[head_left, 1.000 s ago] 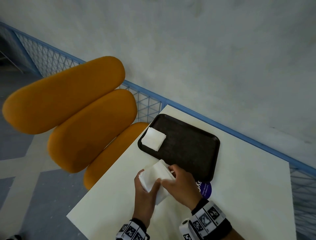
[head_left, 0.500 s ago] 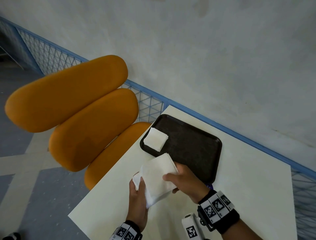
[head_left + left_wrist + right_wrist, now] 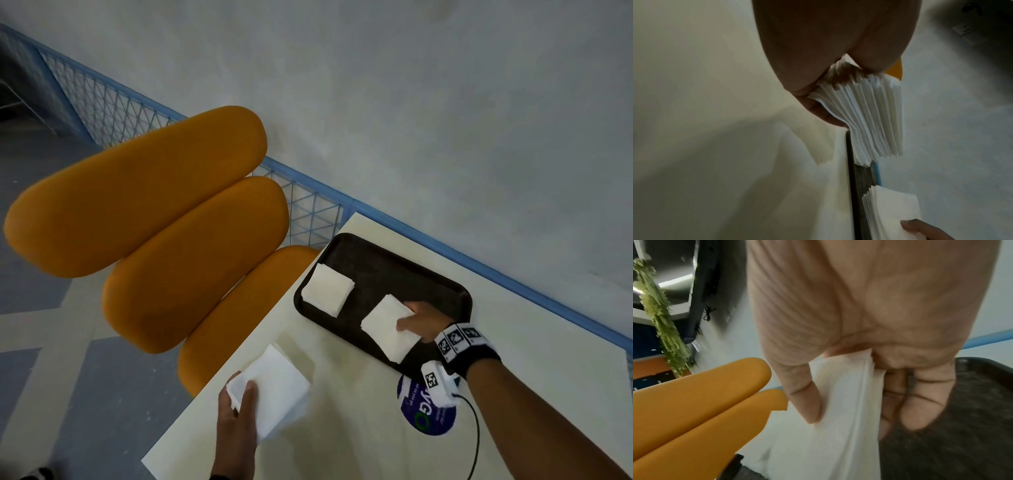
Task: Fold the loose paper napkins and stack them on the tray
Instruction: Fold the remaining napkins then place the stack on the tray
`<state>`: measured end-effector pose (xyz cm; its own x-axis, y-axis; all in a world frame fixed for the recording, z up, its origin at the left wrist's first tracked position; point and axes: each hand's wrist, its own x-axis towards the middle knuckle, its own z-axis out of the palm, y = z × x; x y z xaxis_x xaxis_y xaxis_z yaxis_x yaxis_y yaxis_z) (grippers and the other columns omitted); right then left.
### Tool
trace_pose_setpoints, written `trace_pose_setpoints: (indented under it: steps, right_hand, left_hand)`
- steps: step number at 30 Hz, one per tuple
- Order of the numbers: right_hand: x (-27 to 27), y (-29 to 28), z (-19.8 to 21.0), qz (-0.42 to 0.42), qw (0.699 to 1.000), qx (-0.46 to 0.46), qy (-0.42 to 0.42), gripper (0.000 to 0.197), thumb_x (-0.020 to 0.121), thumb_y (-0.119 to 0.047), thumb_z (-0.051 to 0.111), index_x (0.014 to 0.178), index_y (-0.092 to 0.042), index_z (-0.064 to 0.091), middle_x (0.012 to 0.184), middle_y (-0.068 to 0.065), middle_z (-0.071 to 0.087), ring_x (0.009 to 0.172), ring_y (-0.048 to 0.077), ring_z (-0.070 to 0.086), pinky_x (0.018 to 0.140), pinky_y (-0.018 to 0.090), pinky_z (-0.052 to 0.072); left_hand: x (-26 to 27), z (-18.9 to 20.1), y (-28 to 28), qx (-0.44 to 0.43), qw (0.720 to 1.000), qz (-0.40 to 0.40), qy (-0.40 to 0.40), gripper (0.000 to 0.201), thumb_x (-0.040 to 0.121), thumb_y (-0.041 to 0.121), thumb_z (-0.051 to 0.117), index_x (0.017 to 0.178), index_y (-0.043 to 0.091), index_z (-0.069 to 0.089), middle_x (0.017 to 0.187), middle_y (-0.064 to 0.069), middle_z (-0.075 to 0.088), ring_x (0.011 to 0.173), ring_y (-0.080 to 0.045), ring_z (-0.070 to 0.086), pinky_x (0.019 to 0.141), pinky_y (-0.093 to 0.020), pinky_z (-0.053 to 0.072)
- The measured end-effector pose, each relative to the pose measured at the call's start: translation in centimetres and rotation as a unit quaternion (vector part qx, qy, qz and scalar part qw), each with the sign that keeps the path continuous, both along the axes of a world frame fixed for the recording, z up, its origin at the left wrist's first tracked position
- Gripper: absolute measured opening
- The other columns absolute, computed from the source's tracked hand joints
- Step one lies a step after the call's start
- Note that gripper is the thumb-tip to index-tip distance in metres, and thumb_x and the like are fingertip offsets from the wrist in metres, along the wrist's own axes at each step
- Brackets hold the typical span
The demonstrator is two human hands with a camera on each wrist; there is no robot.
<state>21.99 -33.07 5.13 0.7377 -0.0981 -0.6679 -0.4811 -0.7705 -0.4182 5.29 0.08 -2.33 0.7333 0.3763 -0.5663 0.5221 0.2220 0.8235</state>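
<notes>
Pale bench point(image 3: 359, 428) beside orange chair point(image 3: 178, 246). Right hand point(image 3: 419, 320) pinches a folded napkin point(image 3: 388, 327) over the tray point(image 3: 411, 274), likely bound for the stack point(image 3: 327, 289). Left hand point(image 3: 236, 425), fingers pinched, holds the loose napkins point(image 3: 279, 387) ready.

No readable text on sticker point(image 3: 432, 416)
</notes>
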Motion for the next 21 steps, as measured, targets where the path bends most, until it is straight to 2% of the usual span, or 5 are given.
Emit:
trace_pose_setpoints:
  steps: [5,8,11,16,21]
  right_hand:
    - [4.1,0.4,-1.6,0.03,0.998,0.033,0.049,0.038,0.092,-0.02,0.067,0.125,-0.023,0.05,0.12,0.004,0.054,0.112,0.022,0.05,0.088,0.034,0.047]
    - [5.9,0.6,-3.5,0.06,0.997,-0.003,0.044,0.039,0.09,-0.019,0.07,0.126,-0.018,0.054,0.121,0.004,0.057,0.109,0.02,0.052,0.093,0.034,0.047]
    - [6.9,0.9,-5.5,0.089,0.991,-0.092,0.031,0.062,0.086,-0.025,0.073,0.142,-0.018,0.046,0.14,0.009,0.053,0.124,0.026,0.052,0.108,0.041,0.044]
    - [7.3,1.7,-6.6,0.141,0.972,-0.184,-0.049,0.089,0.081,-0.05,0.072,0.153,-0.037,0.021,0.155,0.005,0.032,0.143,0.03,0.031,0.114,0.053,0.033]
    - [6.1,3.2,-8.3,0.282,0.932,-0.226,-0.028,0.137,0.061,-0.071,0.078,0.153,-0.039,-0.018,0.163,0.006,0.009,0.15,0.034,0.015,0.115,0.061,0.024]
  left_hand:
    - [1.3,-0.9,1.3,0.02,1.0,0.009,0.008,0.043,0.099,0.032,0.056,0.138,0.025,0.04,0.125,-0.006,0.051,0.105,-0.03,0.055,0.087,-0.052,0.056]
    - [1.7,-1.4,1.7,0.039,0.999,0.01,0.016,0.045,0.099,0.028,0.057,0.14,0.02,0.04,0.125,-0.007,0.051,0.105,-0.03,0.053,0.081,-0.042,0.055]
    - [1.8,-1.7,2.0,0.06,0.998,0.013,0.016,0.046,0.1,0.024,0.055,0.143,0.015,0.04,0.123,-0.004,0.049,0.106,-0.027,0.05,0.079,-0.031,0.046]
    - [2.4,-2.5,2.1,0.074,0.997,0.014,0.033,0.049,0.099,0.024,0.057,0.144,0.013,0.04,0.138,-0.014,0.051,0.11,-0.029,0.049,0.101,-0.047,0.045]
    - [3.0,-3.4,1.3,0.077,0.997,0.001,0.027,0.052,0.092,0.035,0.06,0.139,0.02,0.042,0.141,-0.013,0.051,0.116,-0.035,0.053,0.103,-0.053,0.047]
